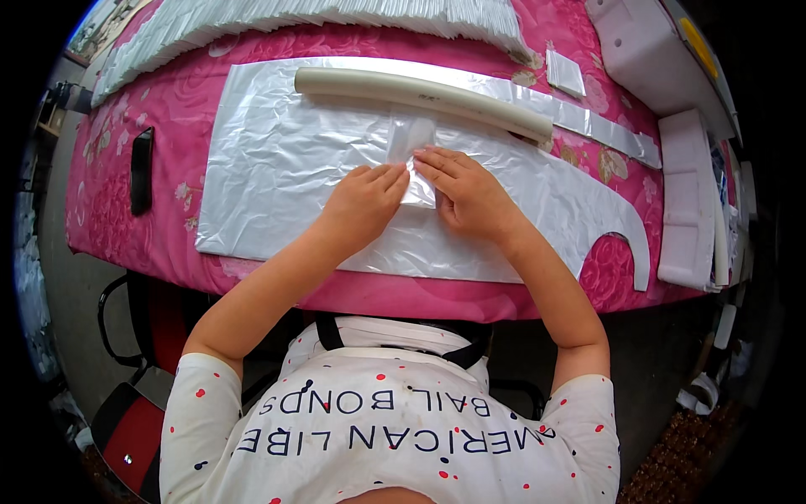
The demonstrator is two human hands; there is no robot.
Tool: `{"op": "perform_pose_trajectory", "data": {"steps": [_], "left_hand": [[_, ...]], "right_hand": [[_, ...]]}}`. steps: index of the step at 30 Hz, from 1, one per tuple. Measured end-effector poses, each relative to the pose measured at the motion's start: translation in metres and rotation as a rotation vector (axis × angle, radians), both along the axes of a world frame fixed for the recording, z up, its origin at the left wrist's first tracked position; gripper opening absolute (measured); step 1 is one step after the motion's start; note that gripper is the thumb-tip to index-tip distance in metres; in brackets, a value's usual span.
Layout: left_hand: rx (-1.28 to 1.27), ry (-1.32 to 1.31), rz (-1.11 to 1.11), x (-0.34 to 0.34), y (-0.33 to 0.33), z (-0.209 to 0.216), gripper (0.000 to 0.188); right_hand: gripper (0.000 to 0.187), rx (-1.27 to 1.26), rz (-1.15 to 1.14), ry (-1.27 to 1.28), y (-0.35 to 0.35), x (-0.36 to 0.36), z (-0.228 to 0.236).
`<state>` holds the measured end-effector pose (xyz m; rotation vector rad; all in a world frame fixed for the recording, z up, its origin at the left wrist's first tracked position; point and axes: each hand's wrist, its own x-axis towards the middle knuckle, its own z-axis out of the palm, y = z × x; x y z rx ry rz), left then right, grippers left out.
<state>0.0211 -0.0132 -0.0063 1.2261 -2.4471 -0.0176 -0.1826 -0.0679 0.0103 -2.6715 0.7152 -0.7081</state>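
Both hands are down flat on the table, and between them sits a small clear plastic piece [411, 160], lying on a big stack of silvery plastic sheets [285, 185] spread over the pink flowered tablecloth [168, 109]. The left hand [363, 200] has its fingers stretched out together, tips pressing the left edge of the clear piece; the right hand [463, 186] mirrors it, fingers extended and pinning the right edge, neither hand closed around anything. Just beyond the fingertips lies a long cream tube [420, 94], resting across the top of the sheets. Now the risk here, as I read it: that clear piece is thin and slick on a slick surface, so uneven pressure from one hand could let it skid or crease, and the stack beneath could shift with it. The tube looks free to roll, too, if the sheets get tugged. Around the edges: a long fanned row of white packets [319, 13] runs along the far side of the table, a small square white packet [564, 73] sits far right, white foam blocks [688, 202] stand at the right edge, and a slim black object [141, 170] lies at the left.
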Motion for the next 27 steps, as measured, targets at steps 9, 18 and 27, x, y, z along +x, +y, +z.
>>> {"op": "perform_pose_trajectory", "data": {"steps": [9,18,27], "left_hand": [[0.19,0.224,-0.079,0.007,0.049,0.014,0.054],[0.617,0.527,0.338,0.001,0.023,0.016,0.042],[0.805,0.699,0.576,-0.001,-0.006,0.026,0.064]], "right_hand": [[0.035,0.027,0.059,-0.077,0.039,-0.003,-0.007],[0.017,0.808,-0.403,-0.001,0.014,0.012,0.015],[0.03,1.168,-0.511,0.156,-0.015,0.025,0.023]]}}
